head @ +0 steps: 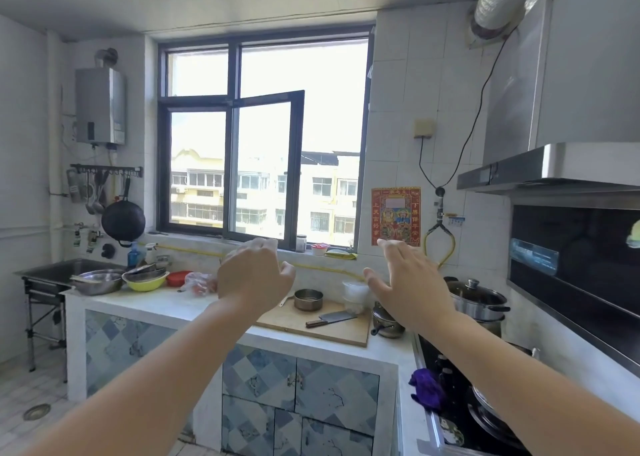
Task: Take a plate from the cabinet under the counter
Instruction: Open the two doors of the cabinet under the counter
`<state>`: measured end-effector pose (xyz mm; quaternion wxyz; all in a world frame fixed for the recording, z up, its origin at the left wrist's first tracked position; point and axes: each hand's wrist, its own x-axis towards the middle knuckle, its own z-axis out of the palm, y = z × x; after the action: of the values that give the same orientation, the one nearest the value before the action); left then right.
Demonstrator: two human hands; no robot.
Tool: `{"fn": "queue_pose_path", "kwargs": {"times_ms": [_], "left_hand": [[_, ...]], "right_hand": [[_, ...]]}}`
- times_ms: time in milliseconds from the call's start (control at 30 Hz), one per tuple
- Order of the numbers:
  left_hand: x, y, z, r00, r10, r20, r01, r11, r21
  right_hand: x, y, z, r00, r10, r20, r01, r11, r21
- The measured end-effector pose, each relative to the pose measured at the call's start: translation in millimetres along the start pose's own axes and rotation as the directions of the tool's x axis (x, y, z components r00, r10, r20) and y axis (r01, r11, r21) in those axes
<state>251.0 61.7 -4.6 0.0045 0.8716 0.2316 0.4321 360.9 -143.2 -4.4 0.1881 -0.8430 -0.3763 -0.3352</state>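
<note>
The counter [166,305] is seen as a long pale slab running from 9 o'clock toward 3 o'clock, smooth and slightly worn. Beneath it the cabinet [301,396] is set, its flat doors faced with blue and grey diamond-patterned tile and met at a small metal latch [295,381]; the doors are shut, so no plate can be seen, and it is judged to lie inside. From both hands the cabinet lies at 6 o'clock, well below and apart, so a drop and a reach downward are called for. The left hand [254,277] is held above the counter with fingers loosely curled and nothing gripped; the right hand [408,282] is spread flat, fingers apart and empty. The latch sits between the two forearms, and which hand is nearer cannot be told. A wooden board [332,331] lies on the counter, with a steel cleaver [330,318] across it, its long axis from 8 to 2 o'clock.
</note>
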Motion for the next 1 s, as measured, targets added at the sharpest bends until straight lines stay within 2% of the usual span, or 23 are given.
{"fn": "queue_pose_path", "kwargs": {"times_ms": [267,367,733,1000], "left_hand": [[45.3,-29.1,50.5,0.999,0.048,-0.017,-0.048,0.999,0.015],[70.2,-58.7,71.8,0.997,0.081,-0.007,-0.081,0.996,0.023],[156.7,-193.2,139.0,0.994,0.067,0.081,-0.068,0.998,0.007],[184.6,-237.7,203.1,0.988,0.053,0.148,-0.046,0.998,-0.049]], "right_hand": [[47.9,-1.8,54.0,1.0,0.016,-0.002,-0.016,1.0,-0.019],[77.6,-15.1,81.7,0.999,0.044,-0.009,-0.044,0.999,-0.007],[171.1,-79.8,199.4,0.994,0.095,0.045,-0.095,0.995,0.005],[204.5,-89.9,268.6,0.986,0.119,0.119,-0.118,0.993,-0.018]]}}
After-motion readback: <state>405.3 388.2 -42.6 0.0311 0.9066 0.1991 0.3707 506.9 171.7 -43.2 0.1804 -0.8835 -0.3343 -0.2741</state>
